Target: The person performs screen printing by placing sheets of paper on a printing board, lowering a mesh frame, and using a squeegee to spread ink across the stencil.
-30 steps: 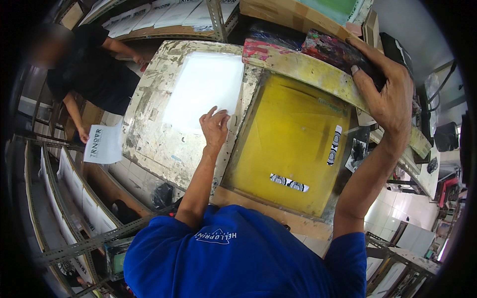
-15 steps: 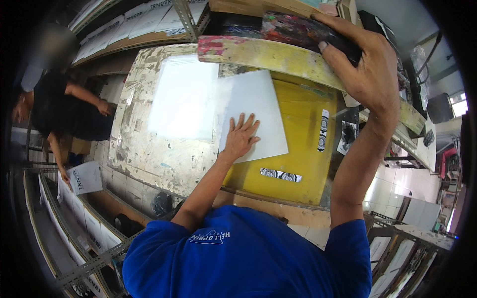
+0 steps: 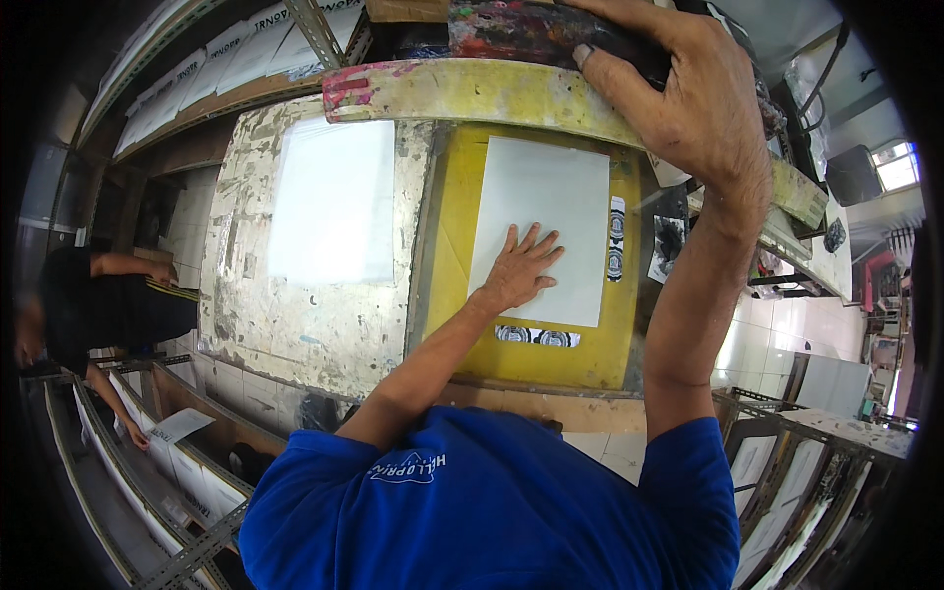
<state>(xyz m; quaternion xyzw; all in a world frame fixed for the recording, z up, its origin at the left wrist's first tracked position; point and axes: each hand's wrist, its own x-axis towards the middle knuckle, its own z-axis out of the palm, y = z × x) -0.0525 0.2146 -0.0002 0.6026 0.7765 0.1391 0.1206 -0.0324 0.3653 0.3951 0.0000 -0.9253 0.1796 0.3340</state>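
My left hand lies flat with its fingers spread on a white sheet. That sheet rests on a yellow board, close beside one printed strip at its right and another printed strip along its near edge. At the upper right, my right hand is wrapped round the dark, paint-stained edge of a raised frame; some of its fingers are hidden. The frame's yellow-smeared wooden bar crosses above the board's far side.
Left of the board, white sheets lie on a worn, paint-flecked tabletop. Racks of printed sheets stand at the far left. A co-worker reaches into a lower-left rack. Another rack stands lower right.
The white sheet has slid right under my left hand, off the tabletop and squarely between the printed strips. My right hand keeps its hold on the frame. The co-worker's sheet has gone lower.
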